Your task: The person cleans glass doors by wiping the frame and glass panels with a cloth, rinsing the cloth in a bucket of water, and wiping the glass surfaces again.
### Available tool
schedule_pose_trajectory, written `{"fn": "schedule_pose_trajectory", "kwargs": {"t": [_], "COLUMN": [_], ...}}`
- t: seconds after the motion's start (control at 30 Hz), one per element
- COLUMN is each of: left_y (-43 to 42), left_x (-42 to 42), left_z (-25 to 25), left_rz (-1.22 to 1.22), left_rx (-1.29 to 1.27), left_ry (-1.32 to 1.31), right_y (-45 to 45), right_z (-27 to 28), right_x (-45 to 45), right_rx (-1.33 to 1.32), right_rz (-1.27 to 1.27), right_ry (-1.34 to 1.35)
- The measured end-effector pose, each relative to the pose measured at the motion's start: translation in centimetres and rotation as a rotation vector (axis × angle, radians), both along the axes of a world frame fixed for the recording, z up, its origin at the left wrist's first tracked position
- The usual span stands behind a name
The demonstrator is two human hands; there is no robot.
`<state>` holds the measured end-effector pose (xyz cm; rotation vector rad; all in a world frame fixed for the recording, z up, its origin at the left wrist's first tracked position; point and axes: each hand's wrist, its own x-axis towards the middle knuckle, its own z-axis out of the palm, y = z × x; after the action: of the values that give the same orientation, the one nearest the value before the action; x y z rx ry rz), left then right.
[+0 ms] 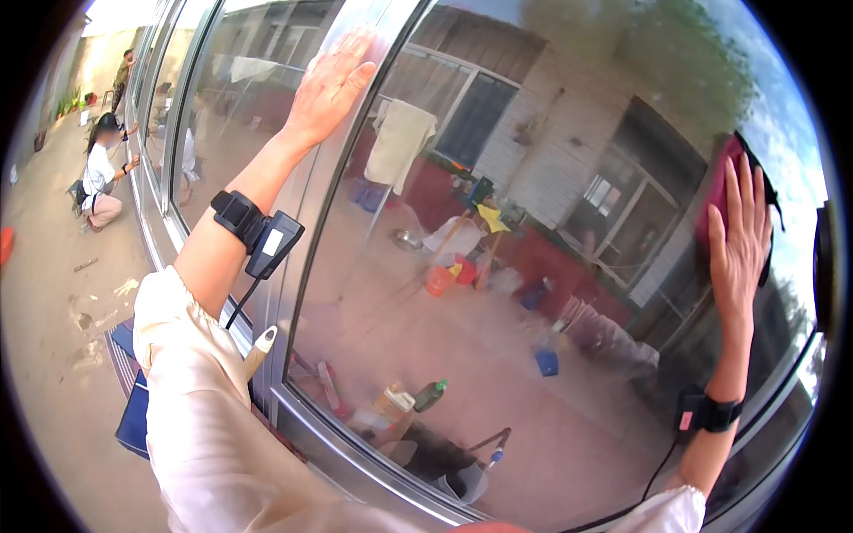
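Note:
My left hand (333, 84) lies flat on the silver window frame (306, 191), fingers stretched out and nothing visible in its grasp. On the right, my right hand (742, 235) is spread flat over a dark red, black-edged piece that looks like cloth (718, 191), against the upper right of the large glass pane (498, 338). Both arms reach wide apart, with a black strapped device (274, 244) on the left forearm and another black wrist device (711, 413) on the right.
At far left a person in a white top (99, 173) crouches by the windows, with another person (123, 75) farther back. A dark blue box (133, 417) sits below my left arm. The glass mixes a yard reflection with bottles, including a green one (430, 395).

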<state>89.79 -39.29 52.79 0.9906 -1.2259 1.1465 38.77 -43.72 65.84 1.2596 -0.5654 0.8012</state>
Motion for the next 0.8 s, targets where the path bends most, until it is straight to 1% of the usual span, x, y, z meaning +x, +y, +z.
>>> {"fn": "schedule_pose_trajectory", "kwargs": {"t": [0.03,0.07,0.13,0.17,0.2,0.27,0.3,0.33,0.4,0.43,0.47,0.53,0.57,0.6,0.63,0.67,0.7,0.73,0.77,0.8], "left_y": [0.8,1.4,2.9,4.4,5.2,6.4,6.8,7.4,8.8,9.7,11.0,13.9,15.7,17.6,19.4,21.0,22.4,23.7,24.7,25.6], "left_x": [-0.3,-0.2,0.1,0.3,0.4,0.3,0.4,0.8,1.5,1.8,2.1,3.2,3.5,4.1,4.8,5.4,5.9,6.2,6.5,6.7], "left_z": [-0.1,-0.2,-0.7,-1.2,-2.3,-3.8,-4.5,-5.2,-6.5,-7.3,-8.0,-9.7,-10.7,-11.7,-12.9,-13.8,-14.6,-15.4,-16.2,-17.0], "left_rz": [-0.070,-0.073,-0.169,-0.117,-0.120,-0.247,-0.250,-0.206,-0.162,-0.137,-0.112,-0.071,-0.025,0.026,0.085,0.141,0.143,0.207,0.272,0.273], "left_rx": [-0.006,0.006,-0.065,-0.007,-0.008,-0.031,-0.030,-0.012,0.002,0.040,0.072,0.124,0.158,0.192,0.228,0.261,0.253,0.282,0.314,0.322], "left_ry": [0.001,0.010,0.024,0.032,0.037,0.096,0.097,0.092,0.078,0.090,0.099,0.107,0.116,0.123,0.135,0.152,0.147,0.169,0.193,0.196], "right_y": [-0.1,-0.2,0.0,0.2,0.5,0.4,1.5,2.4,0.7,0.5,0.9,1.7,1.9,1.9,1.8,1.5,1.0,0.1,-0.1,-0.4], "right_z": [0.3,0.8,1.1,1.0,0.7,-0.2,-1.1,-1.9,-3.8,-5.4,-7.5,-10.3,-10.3,-9.8,-8.6,-6.4,-3.3,0.0,2.9,5.6], "right_x": [3.6,7.3,14.6,17.9,21.0,26.7,28.9,30.6,32.8,33.3,33.4,32.4,31.9,31.4,31.3,31.6,32.2,33.1,34.0,34.9], "right_rx": [0.006,0.010,0.014,0.013,0.005,-0.006,0.101,0.209,0.114,0.145,0.214,0.315,0.362,0.409,0.356,0.267,0.168,0.061,0.036,0.000], "right_rz": [0.044,0.088,0.197,0.209,0.221,0.325,0.325,0.325,0.399,0.506,0.549,0.524,0.521,0.522,0.509,0.502,0.495,0.469,0.353,0.313], "right_ry": [0.040,0.078,0.178,0.195,0.211,0.218,0.202,0.183,0.145,0.225,0.258,0.372,0.425,0.475,0.459,0.388,0.331,0.263,0.138,0.068]}}
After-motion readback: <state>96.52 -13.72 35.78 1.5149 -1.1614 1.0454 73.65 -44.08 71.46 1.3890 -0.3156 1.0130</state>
